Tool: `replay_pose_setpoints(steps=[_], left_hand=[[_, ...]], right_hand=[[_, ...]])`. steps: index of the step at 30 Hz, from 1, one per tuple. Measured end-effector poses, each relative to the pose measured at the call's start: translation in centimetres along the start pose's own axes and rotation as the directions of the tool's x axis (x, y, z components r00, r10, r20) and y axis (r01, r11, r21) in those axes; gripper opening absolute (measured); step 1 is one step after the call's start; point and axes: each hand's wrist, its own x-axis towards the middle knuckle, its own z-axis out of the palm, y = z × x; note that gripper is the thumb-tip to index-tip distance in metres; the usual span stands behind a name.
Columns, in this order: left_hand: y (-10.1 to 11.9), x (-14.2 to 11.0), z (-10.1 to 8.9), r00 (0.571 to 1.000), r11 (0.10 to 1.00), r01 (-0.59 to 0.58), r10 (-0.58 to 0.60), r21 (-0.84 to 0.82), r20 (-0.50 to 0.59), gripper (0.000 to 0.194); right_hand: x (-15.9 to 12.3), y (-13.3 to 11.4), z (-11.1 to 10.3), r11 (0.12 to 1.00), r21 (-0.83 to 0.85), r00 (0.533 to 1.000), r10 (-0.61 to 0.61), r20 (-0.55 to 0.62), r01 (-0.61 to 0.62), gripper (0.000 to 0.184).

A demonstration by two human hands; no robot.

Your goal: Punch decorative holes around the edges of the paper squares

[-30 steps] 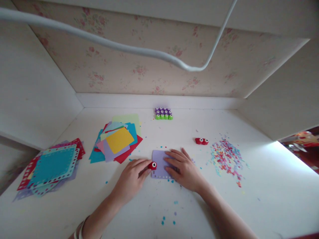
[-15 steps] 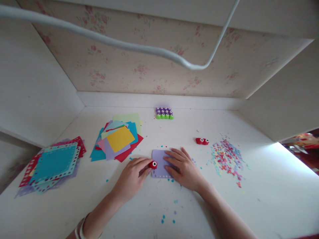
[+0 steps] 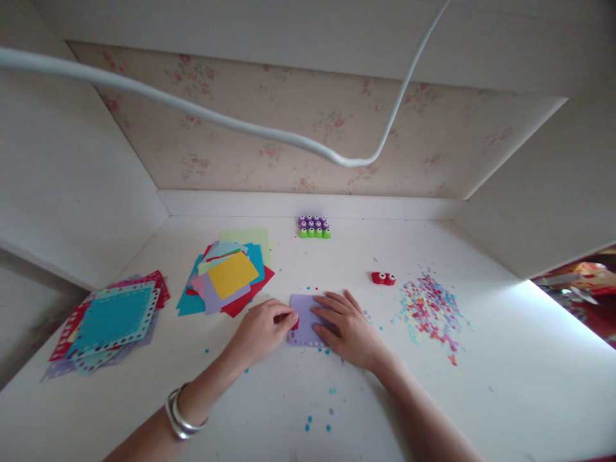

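Note:
A purple sheet of paper (image 3: 303,311) lies on the white table with a row of small punched holes along its near edge. At its left edge sits a red craft punch (image 3: 295,325), mostly covered by my left hand (image 3: 269,330), whose thumb and fingers close over its top. My right hand (image 3: 349,330) rests flat on the paper's right side, fingers spread. Two more red craft punches (image 3: 384,278) stand farther right, beyond my right hand.
Punched paper sheets (image 3: 115,314) are stacked at far left, beside a pile of coloured paper (image 3: 233,276). Purple and green craft punches (image 3: 314,228) stand in rows at the back. Confetti (image 3: 430,308) is heaped at right. A white cable (image 3: 289,138) hangs across the upper view.
My left hand has shifted from gripping the red punch's side to covering its top, hiding the white eye-like button. My right hand stays on the paper. The view has tilted slightly.

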Motion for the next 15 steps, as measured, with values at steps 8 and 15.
replay_pose_setpoints(steps=[8,15], left_hand=[[0.2,2.2,0.3,0.986,0.988,0.129,-0.137,0.089,0.095,0.014],[0.1,2.9,-0.5,0.961,0.989,0.141,-0.148,0.049,0.235,0.019]], right_hand=[[-0.2,0.1,0.1,1.0,0.023,1.0,0.019,-0.011,-0.019,0.032],[-0.4,0.1,0.2,0.999,0.04,0.999,0.014,-0.03,-0.013,0.032]])
